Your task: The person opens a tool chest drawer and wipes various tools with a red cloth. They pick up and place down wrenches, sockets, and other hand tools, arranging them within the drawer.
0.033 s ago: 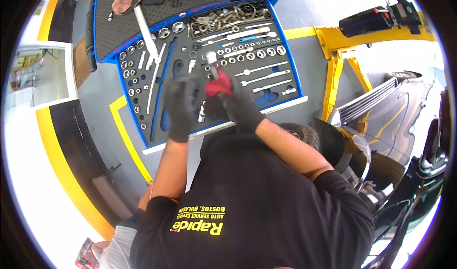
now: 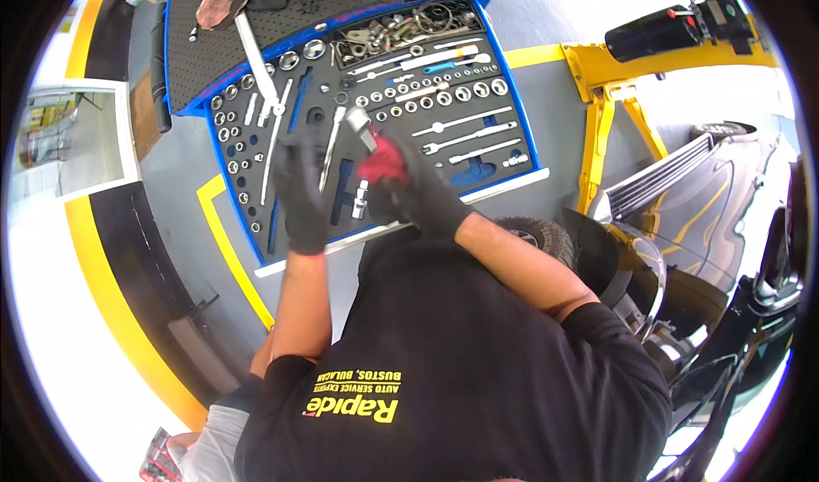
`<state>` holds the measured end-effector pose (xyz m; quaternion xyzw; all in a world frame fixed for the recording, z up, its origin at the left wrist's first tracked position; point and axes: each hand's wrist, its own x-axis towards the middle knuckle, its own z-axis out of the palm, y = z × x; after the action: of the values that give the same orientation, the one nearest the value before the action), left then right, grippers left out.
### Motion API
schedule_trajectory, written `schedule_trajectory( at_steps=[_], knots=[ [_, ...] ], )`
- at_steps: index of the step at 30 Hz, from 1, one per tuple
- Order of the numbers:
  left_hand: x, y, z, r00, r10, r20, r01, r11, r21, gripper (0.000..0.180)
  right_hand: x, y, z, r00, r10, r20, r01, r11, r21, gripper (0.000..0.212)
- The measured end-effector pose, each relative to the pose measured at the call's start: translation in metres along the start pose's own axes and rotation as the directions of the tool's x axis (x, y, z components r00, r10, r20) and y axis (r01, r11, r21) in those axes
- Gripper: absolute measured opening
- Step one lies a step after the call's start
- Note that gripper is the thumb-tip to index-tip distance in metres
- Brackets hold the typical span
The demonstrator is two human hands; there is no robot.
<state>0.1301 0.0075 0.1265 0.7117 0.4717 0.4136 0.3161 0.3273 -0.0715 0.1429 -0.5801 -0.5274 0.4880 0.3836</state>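
My right hand [image 2: 431, 196], in a black glove, is closed on a red cloth [image 2: 381, 163] and a silver metal tool [image 2: 362, 124] whose broad, bright end sticks out past the cloth. The rest of that tool is hidden in cloth and glove. My left hand [image 2: 303, 196], also black-gloved, hovers over the left half of an open tool drawer [image 2: 401, 128], fingers stretched away from me and slightly blurred. Beside its thumb side lies a long silver bar [image 2: 331, 151]. A short silver joint-like piece [image 2: 360, 200] lies in the foam between my hands.
Rows of sockets [image 2: 444, 99] and a compartment of loose metal parts [image 2: 401, 34] fill the drawer. Behind it stands a dark perforated top [image 2: 256, 30] with a silver-handled tool. At right are a yellow lift arm [image 2: 601, 145], a tyre [image 2: 537, 239] and car parts. Another person [image 2: 226, 431] is at lower left.
My right hand and the silver tool have shifted slightly left and toward me, the tool tilting left. My left hand has moved left, uncovering the long silver bar.
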Motion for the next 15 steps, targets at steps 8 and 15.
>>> schedule_trajectory(
  at_steps=[8,15],
  knots=[
    [-0.006,0.032,-0.026,0.556,-0.426,0.714,0.399,0.890,0.220,0.036,-0.013,-0.018,-0.033,0.842,-0.155,0.517,0.460,0.707,-0.537,0.044],
    [-0.017,0.039,0.051,0.825,-0.093,0.558,0.015,0.990,0.143,0.026,0.011,0.007,-0.119,0.861,-0.407,0.306,0.505,0.610,-0.610,0.041]
  ],
)
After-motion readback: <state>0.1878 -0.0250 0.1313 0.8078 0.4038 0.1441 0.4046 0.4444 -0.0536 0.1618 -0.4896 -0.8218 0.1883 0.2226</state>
